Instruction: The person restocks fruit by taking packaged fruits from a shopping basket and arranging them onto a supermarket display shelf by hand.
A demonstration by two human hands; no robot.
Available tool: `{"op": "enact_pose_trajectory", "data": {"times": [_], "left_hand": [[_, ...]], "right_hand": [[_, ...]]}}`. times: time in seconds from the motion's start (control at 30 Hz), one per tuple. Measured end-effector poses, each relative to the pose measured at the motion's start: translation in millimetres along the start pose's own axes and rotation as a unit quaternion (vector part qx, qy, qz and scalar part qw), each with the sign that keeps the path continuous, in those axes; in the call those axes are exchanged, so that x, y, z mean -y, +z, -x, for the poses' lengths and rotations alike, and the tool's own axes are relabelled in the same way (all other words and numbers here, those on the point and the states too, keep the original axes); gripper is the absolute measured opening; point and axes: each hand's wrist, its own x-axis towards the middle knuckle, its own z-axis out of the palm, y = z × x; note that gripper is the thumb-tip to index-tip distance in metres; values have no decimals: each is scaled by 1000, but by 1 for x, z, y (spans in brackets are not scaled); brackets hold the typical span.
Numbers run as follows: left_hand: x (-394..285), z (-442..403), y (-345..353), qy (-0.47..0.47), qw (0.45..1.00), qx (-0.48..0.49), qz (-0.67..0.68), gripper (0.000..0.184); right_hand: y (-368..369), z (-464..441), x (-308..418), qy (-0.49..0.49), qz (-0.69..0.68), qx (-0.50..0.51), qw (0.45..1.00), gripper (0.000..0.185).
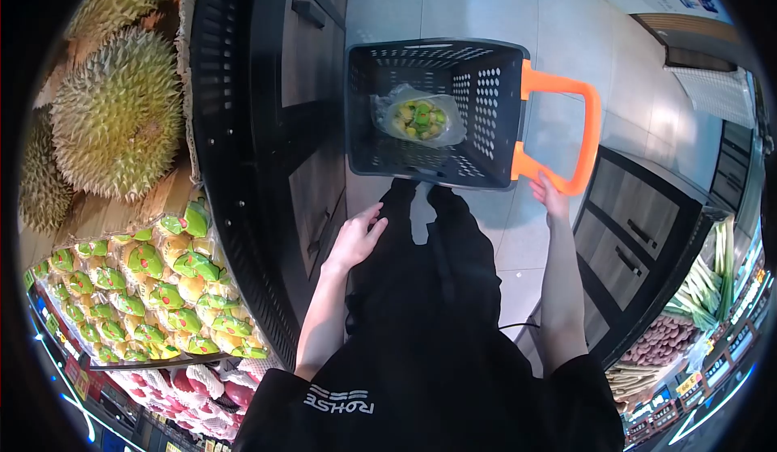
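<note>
A dark perforated shopping basket stands on the floor in front of my legs, its orange handle sticking out to the right. Inside it lies a clear plastic bag of yellow-green fruit. My right hand is at the lower edge of the orange handle, its fingers curled against it. To the left of my legs, my left hand hangs in the air with its fingers apart and nothing in it, near the dark drawers.
Spiky durians and wrapped yellow fruit with green labels fill the left stand. Red fruit lies below them. Dark drawers line the left. On the right are a cabinet and green vegetables.
</note>
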Motion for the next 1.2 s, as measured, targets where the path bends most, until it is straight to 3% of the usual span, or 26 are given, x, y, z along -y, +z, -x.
{"op": "enact_pose_trajectory", "data": {"times": [0.3, 0.43, 0.57, 0.6, 0.63, 0.67, 0.73, 0.77, 0.8, 0.87, 0.9, 1.03, 1.1, 1.2], "left_hand": [[2, -37, 28, -14, 1000, 21, 0, 45], [4, -66, 49, -37, 999, 12, -2, 45], [4, -131, 70, -53, 997, -34, 45, 40], [9, -151, 76, -55, 995, -52, 60, 39], [31, -175, 91, 6, 993, -105, 47, 36], [38, -199, 99, 14, 991, -123, 54, 36], [49, -246, 111, -38, 992, -107, 56, 38], [50, -268, 116, -64, 992, -90, 56, 38], [72, -293, 133, -34, 993, -114, 26, 38], [81, -334, 146, -63, 996, -65, 21, 32], [92, -355, 156, -89, 994, -51, 31, 31], [157, -419, 190, -54, 993, -98, -23, 43], [182, -439, 200, -44, 993, -79, -72, 42], [210, -458, 208, -47, 987, -25, -154, 36]], "right_hand": [[-20, -26, 38, -9, 19, -14, 1000, 47], [-13, -22, 14, -58, 10, -3, 998, 52], [41, -10, -59, -31, 65, -90, 993, 64], [62, -3, -67, -64, 72, -62, 993, 54], [90, 5, -59, -95, 58, -9, 994, 38], [114, 5, -57, -51, 19, 51, 997, 29], [154, -26, -57, -122, 77, 159, 977, 24], [176, -50, -60, -84, 50, 165, 981, 24], [194, -85, -70, -126, 108, 174, 971, 24], [231, -151, -89, -196, 164, 161, 953, 27], [247, -177, -92, -206, 260, 134, 934, 28], [288, -273, -145, -155, 355, 158, 908, 31], [300, -301, -171, -91, 369, 149, 913, 33], [310, -311, -207, -111, 468, 180, 858, 35]]}}
